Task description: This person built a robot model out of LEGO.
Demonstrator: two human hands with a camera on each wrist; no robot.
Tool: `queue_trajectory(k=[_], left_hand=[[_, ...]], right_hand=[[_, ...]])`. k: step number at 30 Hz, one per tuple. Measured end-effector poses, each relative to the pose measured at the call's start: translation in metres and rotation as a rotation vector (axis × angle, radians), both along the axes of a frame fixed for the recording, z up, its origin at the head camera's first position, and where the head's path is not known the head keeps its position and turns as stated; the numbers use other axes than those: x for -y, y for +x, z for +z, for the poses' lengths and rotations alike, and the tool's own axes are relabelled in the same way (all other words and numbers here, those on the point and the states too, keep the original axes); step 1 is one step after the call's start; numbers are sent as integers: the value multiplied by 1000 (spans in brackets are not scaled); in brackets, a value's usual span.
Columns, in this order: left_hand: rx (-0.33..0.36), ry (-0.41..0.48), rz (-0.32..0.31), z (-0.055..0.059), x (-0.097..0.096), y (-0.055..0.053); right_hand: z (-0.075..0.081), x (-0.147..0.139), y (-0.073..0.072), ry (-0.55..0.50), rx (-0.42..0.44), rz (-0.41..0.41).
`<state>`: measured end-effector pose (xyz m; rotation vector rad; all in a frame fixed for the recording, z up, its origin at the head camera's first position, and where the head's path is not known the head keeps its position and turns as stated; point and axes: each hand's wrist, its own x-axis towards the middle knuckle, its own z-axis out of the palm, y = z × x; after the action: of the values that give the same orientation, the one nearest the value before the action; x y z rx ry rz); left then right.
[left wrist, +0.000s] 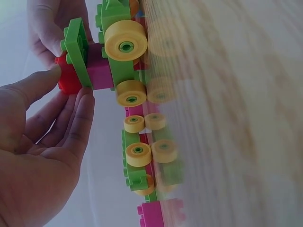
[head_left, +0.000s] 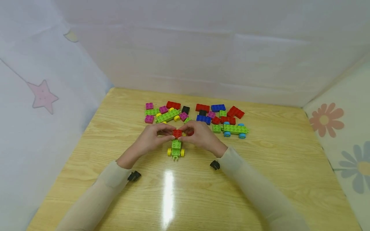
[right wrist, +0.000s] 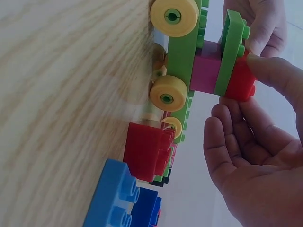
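A small red brick (head_left: 177, 133) tops a stack, pinched between the thumbs and fingers of my left hand (head_left: 153, 138) and right hand (head_left: 199, 136) from opposite sides. Under it lies a green brick (right wrist: 229, 56), which overhangs a magenta brick (left wrist: 100, 71). The magenta brick sits on a green wheeled base (right wrist: 182, 61) with yellow wheels (left wrist: 126, 40), standing on the table. In the left wrist view, the left thumb lies on the red brick's studded side and the fingers are beneath. Part of the base is hidden by the hands in the head view.
Behind the hands are loose red, blue, magenta, green and black bricks. Another green base with yellow wheels (head_left: 168, 116) is among them; a green base with blue wheels (head_left: 235, 129) stands to the right. White cloth (head_left: 185, 57) hangs behind the wooden table (head_left: 260, 186).
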<state>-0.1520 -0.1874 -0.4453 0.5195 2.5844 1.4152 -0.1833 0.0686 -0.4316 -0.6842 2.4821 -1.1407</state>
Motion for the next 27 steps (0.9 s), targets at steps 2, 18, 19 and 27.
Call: queue_trajectory(k=[2, 18, 19, 27], left_hand=[[3, 3, 0, 1, 1, 1], [47, 16, -5, 3, 0, 3], [46, 17, -4, 3, 0, 3], [31, 15, -6, 0, 1, 2]], right_hand=[[0, 1, 0, -14, 14, -9], [-8, 0, 4, -82, 82, -67], [-9, 0, 4, -84, 81, -68], [-9, 0, 6, -78, 85, -69]])
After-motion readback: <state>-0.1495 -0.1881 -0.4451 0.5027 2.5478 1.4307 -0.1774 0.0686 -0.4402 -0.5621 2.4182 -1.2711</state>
